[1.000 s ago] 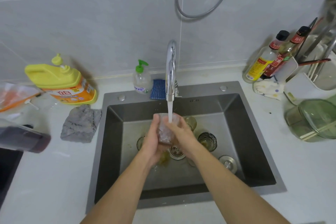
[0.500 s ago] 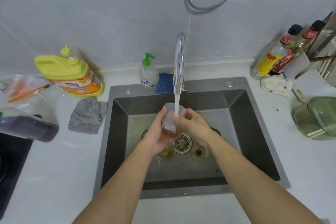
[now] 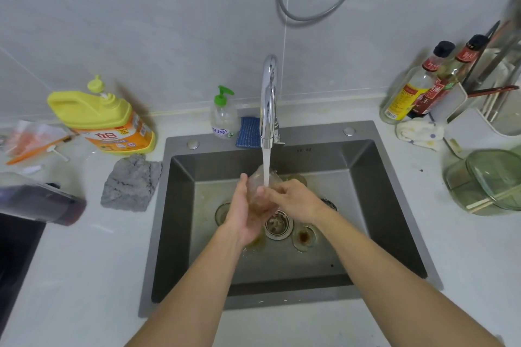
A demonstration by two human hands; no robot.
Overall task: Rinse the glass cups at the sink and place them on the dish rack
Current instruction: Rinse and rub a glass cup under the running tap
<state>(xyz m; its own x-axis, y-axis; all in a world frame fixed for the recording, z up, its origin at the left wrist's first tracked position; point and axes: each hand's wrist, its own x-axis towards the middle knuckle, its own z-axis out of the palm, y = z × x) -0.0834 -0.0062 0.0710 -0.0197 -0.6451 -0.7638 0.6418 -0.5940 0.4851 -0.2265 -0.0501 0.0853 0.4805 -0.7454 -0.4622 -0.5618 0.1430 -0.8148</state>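
A clear glass cup (image 3: 260, 187) is held under the running water of the chrome faucet (image 3: 269, 98), over the steel sink (image 3: 394, 205). My left hand (image 3: 244, 211) grips the cup from the left and below. My right hand (image 3: 293, 198) holds its right side with the fingers at the rim. Several more glass cups stand on the sink floor around the drain (image 3: 277, 225): one with brown residue (image 3: 304, 236), one at the left (image 3: 222, 213), one behind (image 3: 296, 178). The dish rack (image 3: 485, 118) stands at the far right.
On the left counter are a yellow detergent jug (image 3: 101, 118), a grey cloth (image 3: 129, 183) and a dark-tinted container (image 3: 39, 203). A green-pump soap bottle (image 3: 224, 115) and blue sponge (image 3: 248, 132) sit behind the sink. At the right are sauce bottles (image 3: 414, 90), a white rag (image 3: 420, 132) and a green glass bowl (image 3: 485, 180).
Both hands stay on the cup under the stream; the cup has tipped a little and the view has shifted slightly.
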